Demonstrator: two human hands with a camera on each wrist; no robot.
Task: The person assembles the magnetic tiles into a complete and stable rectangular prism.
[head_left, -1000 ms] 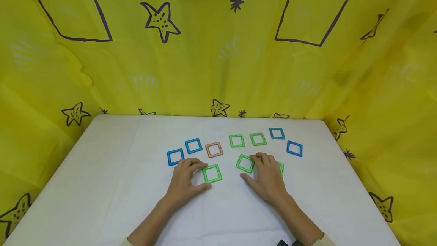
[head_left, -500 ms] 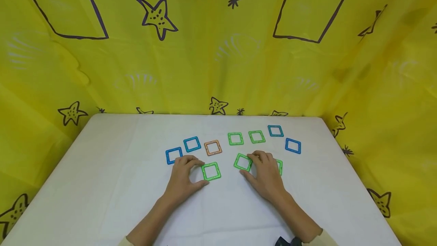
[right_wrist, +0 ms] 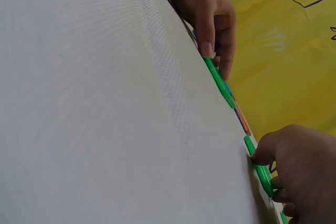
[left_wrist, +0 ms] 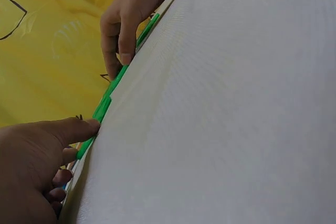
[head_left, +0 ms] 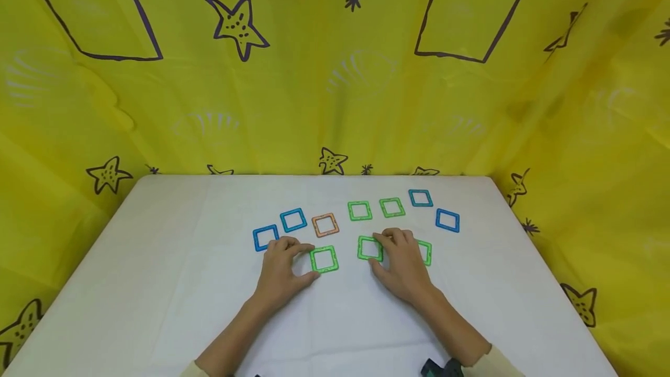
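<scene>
In the head view my left hand [head_left: 280,269] pinches a green square tile frame [head_left: 335,258] by its left corners, with thumb and index finger at its near and far edges. My right hand [head_left: 403,266] holds a second green square frame [head_left: 360,248] the same way, by its right side. Both frames lie flat, a short gap apart. A third green frame [head_left: 428,253] shows partly behind the right hand. In the left wrist view the left thumb [left_wrist: 84,129] rests on its tile; in the right wrist view the right thumb [right_wrist: 261,154] touches the other.
Beyond the hands on the white table [head_left: 157,260] lie blue frames [head_left: 293,228] at left and blue frames [head_left: 447,229] at right. Between them are an orange frame [head_left: 327,234] and two green ones [head_left: 360,219]. A dark object [head_left: 442,368] sits by the right forearm. A yellow curtain [head_left: 293,115] hangs behind.
The right hand's green tile has turned from a slanted pose to nearly square with the other, and the right thumb has come onto its near edge. The left hand's tile has barely moved.
</scene>
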